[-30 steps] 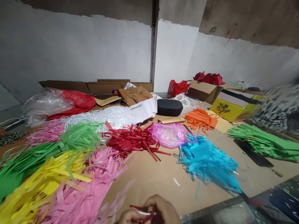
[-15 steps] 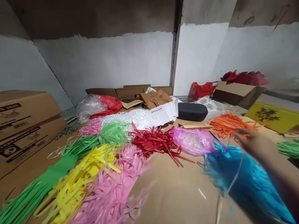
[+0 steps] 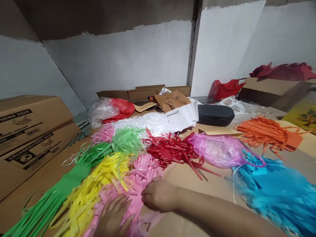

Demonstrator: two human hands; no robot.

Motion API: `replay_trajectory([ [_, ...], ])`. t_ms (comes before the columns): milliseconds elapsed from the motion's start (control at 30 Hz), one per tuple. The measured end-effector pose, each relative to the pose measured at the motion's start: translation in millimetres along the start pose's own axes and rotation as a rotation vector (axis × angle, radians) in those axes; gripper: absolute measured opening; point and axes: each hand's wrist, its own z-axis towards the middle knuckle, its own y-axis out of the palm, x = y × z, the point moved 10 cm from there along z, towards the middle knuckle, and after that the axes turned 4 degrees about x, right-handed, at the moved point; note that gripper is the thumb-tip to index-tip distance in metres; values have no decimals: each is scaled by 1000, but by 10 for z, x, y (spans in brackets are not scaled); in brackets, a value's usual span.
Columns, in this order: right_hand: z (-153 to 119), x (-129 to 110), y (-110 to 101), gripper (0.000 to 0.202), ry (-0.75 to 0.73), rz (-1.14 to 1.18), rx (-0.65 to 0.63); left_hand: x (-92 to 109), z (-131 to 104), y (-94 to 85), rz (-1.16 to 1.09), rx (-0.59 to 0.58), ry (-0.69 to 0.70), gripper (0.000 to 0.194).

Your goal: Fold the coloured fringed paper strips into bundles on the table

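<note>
A pink paper fringe (image 3: 134,201) of cut strips lies at the bottom centre, under both my hands. My left hand (image 3: 114,214) rests on it, open, its fingers spread over the strips. Just to the right, my right hand (image 3: 160,195) has its fingers curled down on the edge of the pink fringe; their tips are partly hidden. A yellow paper fringe (image 3: 86,194) and a green paper fringe (image 3: 72,177) lie alongside on the left. Beyond my hands are a red paper fringe (image 3: 172,149) and a light green one (image 3: 127,140).
Blue fringe (image 3: 278,187) and orange fringe (image 3: 266,131) lie on the right. A pink plastic bag (image 3: 219,149), a black case (image 3: 216,115) and white strings (image 3: 145,123) sit further back. Cardboard boxes (image 3: 32,138) stand at left; an open box (image 3: 274,92) holds dark red material.
My right hand has left the orange and blue fringes at right and come down on the pink fringe. My left hand has come into view there. The camera has turned slightly left.
</note>
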Motion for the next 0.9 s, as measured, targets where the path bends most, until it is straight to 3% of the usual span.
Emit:
replay_trajectory([
  [67, 28, -57, 24, 21, -114, -19, -24, -83, -130, 56, -4, 20, -15, 40],
  [267, 73, 4, 34, 18, -108, 16, -27, -142, -245, 125, -16, 16, -46, 37],
  [667, 141, 62, 64, 19, -45, 52, -85, -161, 230, -311, -57, 60, -32, 35],
  [833, 208, 149, 2, 12, 33, 54, -73, -20, 375, -556, 43, 83, -133, 27],
  [900, 253, 170, -54, 10, 67, 50, -71, 125, 455, -535, 63, 35, -178, 21],
])
